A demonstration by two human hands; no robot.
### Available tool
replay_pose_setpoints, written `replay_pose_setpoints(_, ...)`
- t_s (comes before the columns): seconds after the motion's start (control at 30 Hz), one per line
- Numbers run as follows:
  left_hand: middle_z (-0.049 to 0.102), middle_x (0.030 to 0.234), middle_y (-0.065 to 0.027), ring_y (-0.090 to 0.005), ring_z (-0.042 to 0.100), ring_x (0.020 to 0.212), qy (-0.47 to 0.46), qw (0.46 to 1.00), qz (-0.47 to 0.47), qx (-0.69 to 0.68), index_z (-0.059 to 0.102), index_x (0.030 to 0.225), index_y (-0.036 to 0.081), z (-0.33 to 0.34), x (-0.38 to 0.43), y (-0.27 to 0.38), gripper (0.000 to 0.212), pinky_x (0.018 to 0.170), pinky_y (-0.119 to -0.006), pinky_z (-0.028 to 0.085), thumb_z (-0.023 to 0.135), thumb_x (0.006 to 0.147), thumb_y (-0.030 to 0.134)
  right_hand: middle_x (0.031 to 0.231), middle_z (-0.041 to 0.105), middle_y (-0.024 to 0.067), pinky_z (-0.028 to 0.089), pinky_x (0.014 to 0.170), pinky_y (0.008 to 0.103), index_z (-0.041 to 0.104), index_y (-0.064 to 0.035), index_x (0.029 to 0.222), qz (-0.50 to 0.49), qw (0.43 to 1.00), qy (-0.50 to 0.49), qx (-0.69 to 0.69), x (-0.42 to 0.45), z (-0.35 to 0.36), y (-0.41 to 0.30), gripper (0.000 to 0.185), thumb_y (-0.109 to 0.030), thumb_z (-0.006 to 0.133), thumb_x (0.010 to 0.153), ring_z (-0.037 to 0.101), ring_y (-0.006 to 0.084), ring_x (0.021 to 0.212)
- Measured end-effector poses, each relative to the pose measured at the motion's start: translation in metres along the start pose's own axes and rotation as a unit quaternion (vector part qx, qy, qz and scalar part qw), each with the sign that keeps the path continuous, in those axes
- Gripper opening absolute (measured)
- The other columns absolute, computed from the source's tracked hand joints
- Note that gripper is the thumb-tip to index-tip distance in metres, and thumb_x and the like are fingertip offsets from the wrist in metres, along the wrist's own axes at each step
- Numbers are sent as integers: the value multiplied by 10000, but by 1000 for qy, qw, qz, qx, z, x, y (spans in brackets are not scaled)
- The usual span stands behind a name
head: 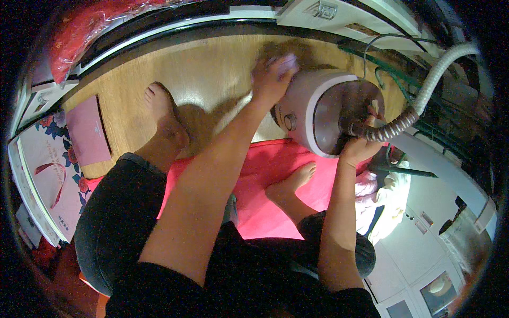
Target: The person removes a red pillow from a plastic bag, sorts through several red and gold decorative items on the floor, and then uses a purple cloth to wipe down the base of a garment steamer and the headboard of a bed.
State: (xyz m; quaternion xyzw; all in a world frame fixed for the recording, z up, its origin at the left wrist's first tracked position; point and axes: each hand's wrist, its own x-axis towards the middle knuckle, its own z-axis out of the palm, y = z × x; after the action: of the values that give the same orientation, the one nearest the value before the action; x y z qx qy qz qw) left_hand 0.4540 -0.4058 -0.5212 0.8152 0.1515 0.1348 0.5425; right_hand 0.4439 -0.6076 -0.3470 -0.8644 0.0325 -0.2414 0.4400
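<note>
A rounded grey-white appliance (310, 99) with a dark brown top panel and a dial on its side sits tilted before me. From its top rises a ribbed hose (391, 129). My right hand (364, 145) grips the appliance at the top, around the foot of the hose, which hides part of the fingers. On the far left side of the appliance, my left hand (270, 81) holds a crumpled pale purple cloth (287, 64) near the housing. The cloth is blurred, and I cannot tell whether it touches the surface.
Under my feet lie a wood-look floor (214, 55) and a red mat (274, 214). A pink flat box (88, 131) and a flowered gift bag (51, 171) stand left. Green metal bars (413, 171) and bundled fabric (391, 194) are at right. White cabinets (314, 16) line the back.
</note>
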Motion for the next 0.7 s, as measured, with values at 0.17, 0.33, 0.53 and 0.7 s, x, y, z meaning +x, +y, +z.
replay_pose_setpoints(0.17,594,1296,-230,-394,558,1204,-227,972,-60,27,644,1272,168,41,35,-12,357,1029,-459,448,588,943,295,1101,685,157,470,954,377,636,86,1147,-19,998,-5,65,5,5,-13,281,-135,603,977,625,245,1007)
replay_pose_setpoints(0.33,595,1334,-191,-377,571,1214,-172,977,-108,-61,575,1377,236,17,-35,-25,425,1033,-423,458,553,957,297,1095,685,149,477,948,364,636,82,1137,-3,999,12,46,3,-3,7,259,-121,597,982,624,232,1015)
replay_pose_setpoints(0.53,701,1078,-74,-250,685,919,6,910,-364,-198,658,1221,108,28,-175,-78,331,807,-367,558,608,896,71,1071,707,110,479,934,336,675,38,1136,-3,1000,-17,-6,0,10,-13,266,-155,641,957,639,202,1003)
replay_pose_setpoints(0.7,705,1041,-129,-285,705,920,-209,637,-500,-549,634,1166,32,1,-198,61,261,817,-441,591,581,911,62,1098,706,118,465,964,340,663,35,1153,-12,998,-5,-54,8,-18,38,273,-159,618,965,641,213,1034)
